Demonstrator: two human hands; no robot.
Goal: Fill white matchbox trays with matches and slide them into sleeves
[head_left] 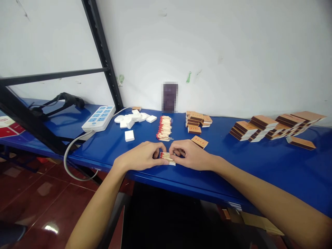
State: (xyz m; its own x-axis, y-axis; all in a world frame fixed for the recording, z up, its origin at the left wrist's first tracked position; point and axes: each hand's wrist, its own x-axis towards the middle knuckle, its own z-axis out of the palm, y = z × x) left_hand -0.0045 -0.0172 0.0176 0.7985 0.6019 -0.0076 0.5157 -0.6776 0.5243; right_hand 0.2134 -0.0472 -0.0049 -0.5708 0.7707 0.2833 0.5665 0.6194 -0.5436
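Both my hands rest on the blue table near its front edge, with a small white matchbox tray filled with red-tipped matches between them. My left hand curls its fingers around the tray's left end. My right hand pinches the tray's right end. Just behind lies a loose heap of red-tipped matches. One brown matchbox sleeve lies flat beside my right hand.
Several empty white trays lie at the back left, next to a white power strip with its cable. Brown sleeves are stacked behind the matches; finished boxes pile at the right. A black metal frame rises on the left.
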